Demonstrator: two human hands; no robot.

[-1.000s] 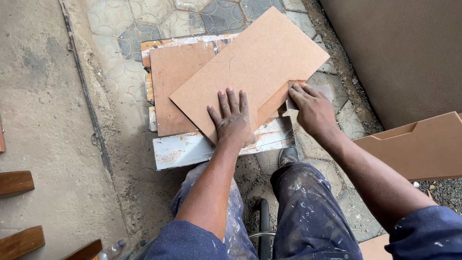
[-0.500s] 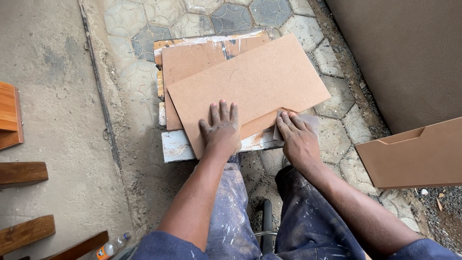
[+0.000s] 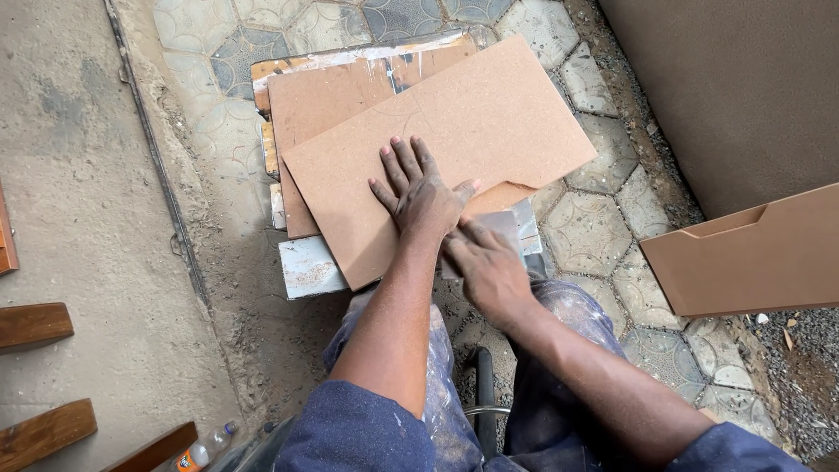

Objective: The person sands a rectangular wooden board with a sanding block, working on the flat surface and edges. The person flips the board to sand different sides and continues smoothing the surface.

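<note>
Two hands on a tilted brown board (image 3: pixel 454 149) over a low paint-smeared table (image 3: pixel 308 265).

At far left, wooden pieces (image 3: pixel 35 323) on bare concrete, a small plastic bottle (image 3: pixel 199 453) near the bottom edge. Further right, a second brown board (image 3: pixel 328 105) lying flat beneath the top one, both stacked on the table over patterned paving stones (image 3: pixel 603 227). At centre, left hand (image 3: pixel 421 194) open, fingers spread, palm pressed flat on the top board near its lower edge. Just beside and touching it — right hand (image 3: pixel 489 267), fingers curled loosely at the board's near edge by a notch; whether gripping anything, cannot tell. Below, paint-spattered trousers (image 3: pixel 568 315) and blue sleeves. At far right — a notched brown panel (image 3: pixel 752 258) leaning, well apart from the hands.
</note>
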